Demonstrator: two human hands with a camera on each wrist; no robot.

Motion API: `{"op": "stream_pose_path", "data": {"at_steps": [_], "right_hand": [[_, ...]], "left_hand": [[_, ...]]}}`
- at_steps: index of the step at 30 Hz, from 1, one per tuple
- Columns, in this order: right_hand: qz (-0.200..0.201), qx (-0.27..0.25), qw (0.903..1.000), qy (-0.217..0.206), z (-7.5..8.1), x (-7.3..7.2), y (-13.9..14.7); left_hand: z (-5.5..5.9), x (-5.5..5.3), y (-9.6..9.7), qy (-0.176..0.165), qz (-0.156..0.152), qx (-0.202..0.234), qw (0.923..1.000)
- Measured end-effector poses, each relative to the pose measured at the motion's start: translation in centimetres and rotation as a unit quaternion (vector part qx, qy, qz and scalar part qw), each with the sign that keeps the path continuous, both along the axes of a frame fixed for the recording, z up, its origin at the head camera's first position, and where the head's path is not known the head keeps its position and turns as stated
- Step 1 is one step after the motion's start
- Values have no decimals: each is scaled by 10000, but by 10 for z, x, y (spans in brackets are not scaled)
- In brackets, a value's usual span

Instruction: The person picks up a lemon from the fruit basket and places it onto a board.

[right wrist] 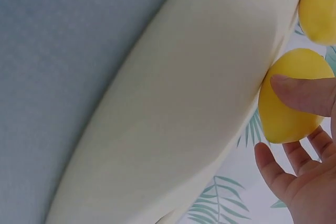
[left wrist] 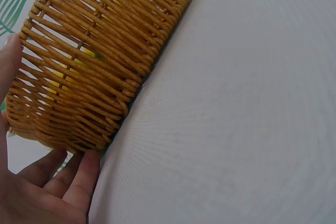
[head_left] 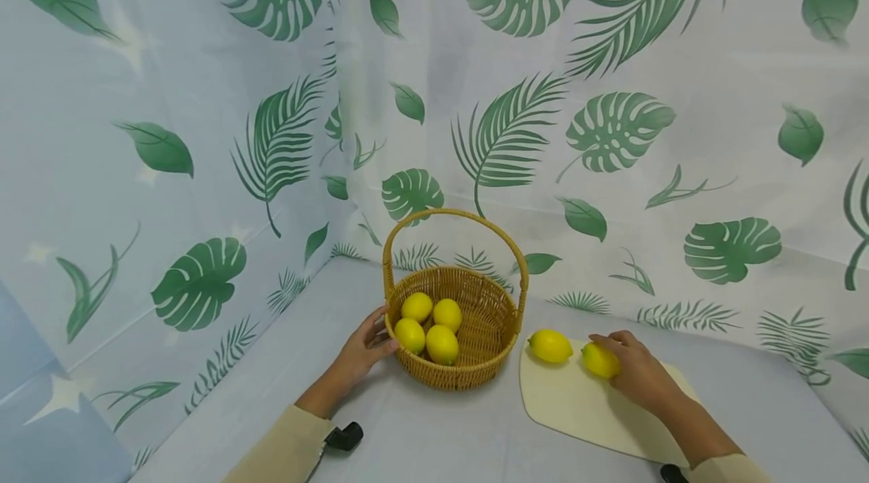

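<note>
A round wicker basket (head_left: 453,377) with a tall arched handle stands on the table, several lemons (head_left: 443,345) gathered in its left half. My left hand (head_left: 363,349) holds the basket's left side; in the left wrist view the thumb lies at the rim and the fingertips (left wrist: 88,163) press the woven wall low down. On the right, my right hand (head_left: 638,371) grips a lemon (head_left: 599,359) over the cutting board (head_left: 577,407), the thumb across it and the fingers on its other side. Another lemon (head_left: 551,346) lies just left of it on the board's back edge.
The pale cutting board lies at an angle to the right of the basket. A light cloth (head_left: 434,430) covers the table. Leaf-printed curtains (head_left: 516,53) stand close behind and along the left side. A black wrist mount (head_left: 345,437) sits by the left sleeve.
</note>
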State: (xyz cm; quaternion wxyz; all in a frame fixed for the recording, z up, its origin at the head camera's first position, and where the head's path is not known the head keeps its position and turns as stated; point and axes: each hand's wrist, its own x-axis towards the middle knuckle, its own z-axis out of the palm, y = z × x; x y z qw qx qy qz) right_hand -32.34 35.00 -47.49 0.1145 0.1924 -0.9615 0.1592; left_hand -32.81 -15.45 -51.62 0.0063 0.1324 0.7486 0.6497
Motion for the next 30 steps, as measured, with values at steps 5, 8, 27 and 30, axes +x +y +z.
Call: {"op": "stream_pose_path", "data": {"at_steps": [5,8,27,30], "right_hand": [[-33,-18,10000,-60,5,6,0],[-32,37,10000,-44,9,8,-1],[67,-415,9991,21,42,40,-43],[123,-403,9991,-20,43,40,-57]], "left_hand": [[1,3,1,-56,41,21,10000],[1,3,1,-57,42,35,10000],[6,2,2,-83,80,-32,9999],[4,2,2,-126,98,-10,9999]]}}
